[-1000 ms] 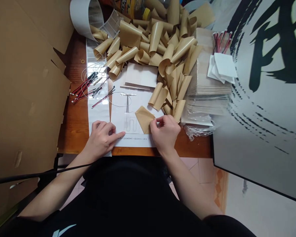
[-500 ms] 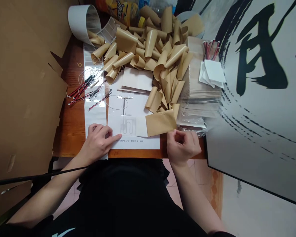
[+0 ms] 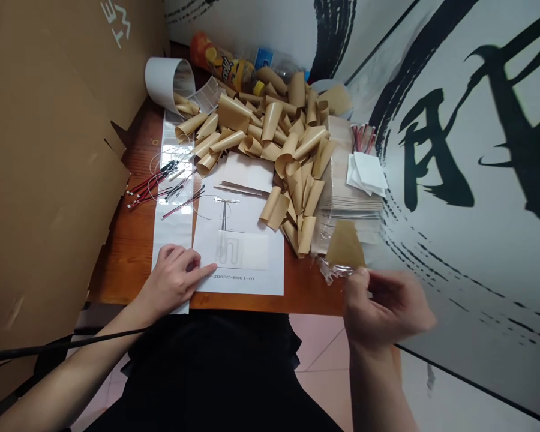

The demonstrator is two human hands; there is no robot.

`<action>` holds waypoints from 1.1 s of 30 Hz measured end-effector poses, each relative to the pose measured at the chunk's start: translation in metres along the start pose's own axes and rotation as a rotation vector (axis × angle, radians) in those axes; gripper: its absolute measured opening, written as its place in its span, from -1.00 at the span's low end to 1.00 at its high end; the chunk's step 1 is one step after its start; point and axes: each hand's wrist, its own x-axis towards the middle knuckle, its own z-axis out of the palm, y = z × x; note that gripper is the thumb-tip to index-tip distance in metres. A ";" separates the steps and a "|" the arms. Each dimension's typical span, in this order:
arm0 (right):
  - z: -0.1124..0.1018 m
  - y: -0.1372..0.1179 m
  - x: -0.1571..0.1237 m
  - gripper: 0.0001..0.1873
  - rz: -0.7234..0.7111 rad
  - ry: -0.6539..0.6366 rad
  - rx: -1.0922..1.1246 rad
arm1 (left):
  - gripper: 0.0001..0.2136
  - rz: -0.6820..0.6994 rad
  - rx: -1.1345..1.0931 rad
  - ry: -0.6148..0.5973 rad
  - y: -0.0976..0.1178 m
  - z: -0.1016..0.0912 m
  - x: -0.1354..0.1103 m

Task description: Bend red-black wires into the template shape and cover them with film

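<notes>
My left hand (image 3: pixel 173 277) rests on the lower left corner of a printed white sheet (image 3: pixel 252 270), its index finger lying along the sheet near a serpentine outline and the code "206DC-E001-01". It holds nothing. Off to the right, my slightly blurred right hand (image 3: pixel 382 309) pinches the lower corner of a tan film piece (image 3: pixel 345 245). That piece hangs above a crumpled clear plastic bag (image 3: pixel 335 271). A heap of curled tan film sheets (image 3: pixel 270 129) lies above the printed sheet.
A stack of flat tan sheets (image 3: pixel 348 204) lies right of the heap, with white squares (image 3: pixel 366 174) on it. Red-and-black wires (image 3: pixel 159 183) lie on a white strip (image 3: pixel 173 225) on the wooden table (image 3: pixel 130 258). Cardboard (image 3: pixel 40 180) stands left; a printed panel (image 3: pixel 450 180) stands right.
My right hand has moved right, off the printed sheet, carrying the tan film piece to above the plastic bag. My left hand stays on the sheet. The view has tilted and shifted.
</notes>
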 end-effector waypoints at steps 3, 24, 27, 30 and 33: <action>0.012 -0.019 0.017 -0.87 0.267 -0.034 0.283 | -0.69 -0.003 -0.001 0.002 0.000 -0.001 -0.001; 0.081 -0.051 0.047 -0.78 0.526 -0.404 0.652 | -0.64 -0.704 0.130 0.213 -0.033 -0.023 0.024; 0.073 -0.053 0.034 -0.78 0.530 -0.444 0.635 | -0.73 -0.779 0.081 0.181 -0.042 -0.023 0.030; 0.072 -0.052 0.024 -0.76 0.529 -0.508 0.621 | -0.82 -0.809 0.041 0.137 -0.046 -0.023 0.033; 0.075 -0.053 0.016 -0.76 0.507 -0.592 0.620 | -0.85 -0.811 0.050 0.094 -0.047 -0.023 0.034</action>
